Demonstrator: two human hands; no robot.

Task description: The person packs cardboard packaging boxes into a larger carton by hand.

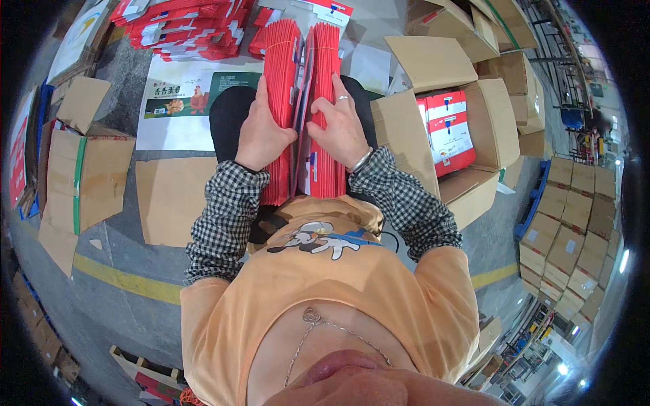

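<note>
Two thick bundles of flat-folded red cartons stand on edge side by side over my lap, and a thin band runs across each near its far end. My left hand [264, 140] grips the left bundle [280, 64], its thumb over the inner edge and its fingers along the outer side. My right hand [342, 128] holds the right bundle [326, 177] in the same way, with its index finger bent on top. A narrow gap parts the bundles, and white-and-blue printed faces show along it. The fingertips under the bundles are hidden.
Right of me an open cardboard box [497, 125] holds red-and-white flat cartons [450, 132]. More red cartons [196, 30] lie heaped at the far left, beyond a green-and-white printed sheet [179, 101]. A green-taped box [101, 179] stands left; stacked boxes [565, 247] are at the right.
</note>
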